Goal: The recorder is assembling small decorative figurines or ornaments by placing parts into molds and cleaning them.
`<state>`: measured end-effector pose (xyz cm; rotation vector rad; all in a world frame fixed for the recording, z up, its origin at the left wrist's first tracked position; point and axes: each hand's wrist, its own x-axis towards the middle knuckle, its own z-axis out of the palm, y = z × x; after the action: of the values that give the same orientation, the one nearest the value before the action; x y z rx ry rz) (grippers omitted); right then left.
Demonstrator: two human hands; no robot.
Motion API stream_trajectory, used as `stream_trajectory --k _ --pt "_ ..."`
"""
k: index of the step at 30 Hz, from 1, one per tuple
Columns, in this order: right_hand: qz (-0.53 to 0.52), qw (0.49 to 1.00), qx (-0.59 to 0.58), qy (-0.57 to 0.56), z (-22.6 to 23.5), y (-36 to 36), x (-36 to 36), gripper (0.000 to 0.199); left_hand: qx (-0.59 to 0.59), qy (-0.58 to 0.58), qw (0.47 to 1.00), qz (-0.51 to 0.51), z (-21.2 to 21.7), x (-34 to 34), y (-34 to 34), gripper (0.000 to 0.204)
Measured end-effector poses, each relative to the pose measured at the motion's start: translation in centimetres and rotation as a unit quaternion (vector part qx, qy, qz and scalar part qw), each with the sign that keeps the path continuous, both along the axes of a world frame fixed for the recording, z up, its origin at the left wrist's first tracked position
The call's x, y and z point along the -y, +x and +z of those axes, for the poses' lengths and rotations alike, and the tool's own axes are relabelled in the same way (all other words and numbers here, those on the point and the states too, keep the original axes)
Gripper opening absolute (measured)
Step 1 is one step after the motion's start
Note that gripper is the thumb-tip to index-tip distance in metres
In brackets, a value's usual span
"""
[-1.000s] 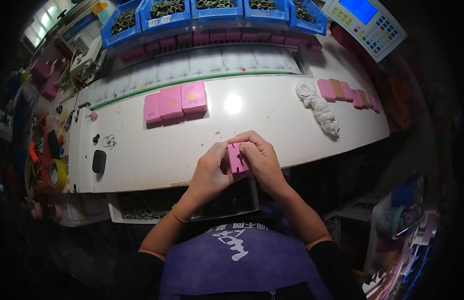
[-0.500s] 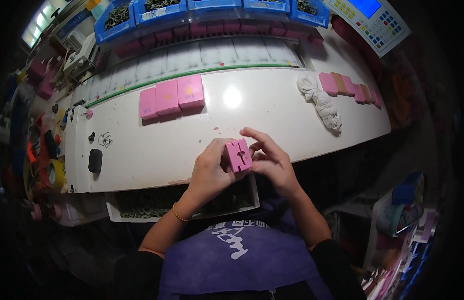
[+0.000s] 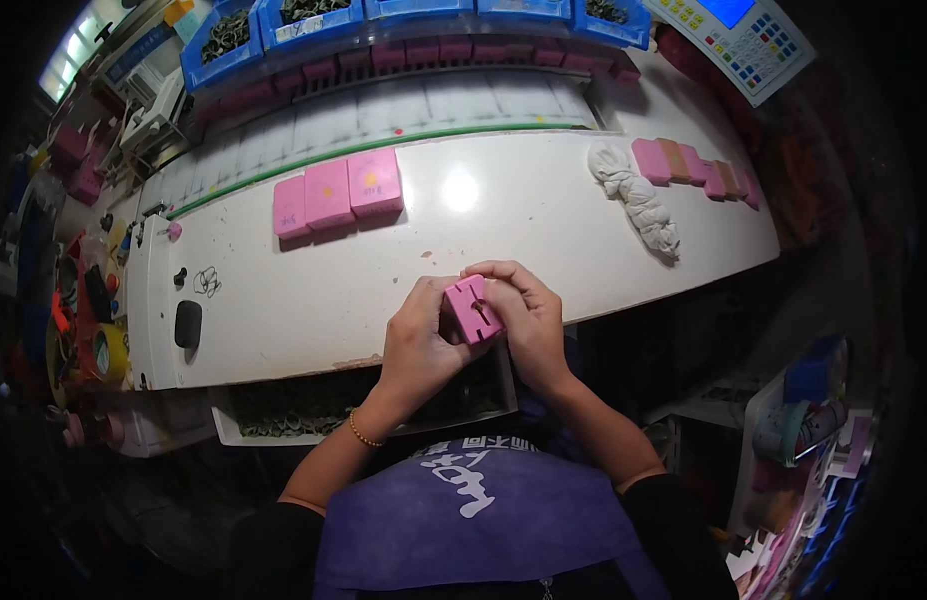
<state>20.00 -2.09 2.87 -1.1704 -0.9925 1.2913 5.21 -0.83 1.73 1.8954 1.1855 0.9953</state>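
Observation:
A small pink rubber mould block (image 3: pixel 472 312), with a keyhole-like slot and notches cut in its upper face, is held over the table's front edge. My left hand (image 3: pixel 419 325) is closed around its left side. My right hand (image 3: pixel 528 318) also grips it, with the thumb pressed on the slotted face and the fingers over the far edge. Farther off on the white table (image 3: pixel 313 290) lie three larger pink blocks (image 3: pixel 328 192) side by side, with yellow spots and pen marks on them.
A twisted white cloth (image 3: pixel 638 205) and banded pink blocks (image 3: pixel 673 162) lie at the right. Blue bins (image 3: pixel 223 60) of greenish pieces stand at the back, a keypad device (image 3: pixel 753 50) far right. Below the table edge is an open drawer (image 3: pixel 226 425) of green pieces. A black oval object (image 3: pixel 188 325) lies left.
My right hand has moved left onto the pink mould block; its fingers were spread beside it and now close over it. My left hand keeps its hold. The view has shifted slightly.

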Motion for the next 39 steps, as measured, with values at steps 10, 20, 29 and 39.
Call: stream_trajectory --k 10,20,29,39 --pt "0.022 0.98 0.186 0.071 1.1 2.7 0.4 0.042 0.007 -0.007 1.0 -0.005 0.5 -0.1 -0.2 0.053" --pt "-0.011 0.867 0.372 0.331 -1.4 0.3 1.6 0.05 0.026 0.012 0.999 -0.018 0.2 -0.3 -0.2 0.048" --pt "-0.01 0.83 0.384 0.405 -2.8 0.3 1.2 0.056 0.022 0.027 0.999 -0.017 -0.5 -0.4 -0.3 0.049" --pt "-0.084 0.869 0.343 0.346 -3.1 -1.2 1.9 0.052 0.02 0.047 0.999 -0.01 -0.8 -0.2 -0.1 0.051"
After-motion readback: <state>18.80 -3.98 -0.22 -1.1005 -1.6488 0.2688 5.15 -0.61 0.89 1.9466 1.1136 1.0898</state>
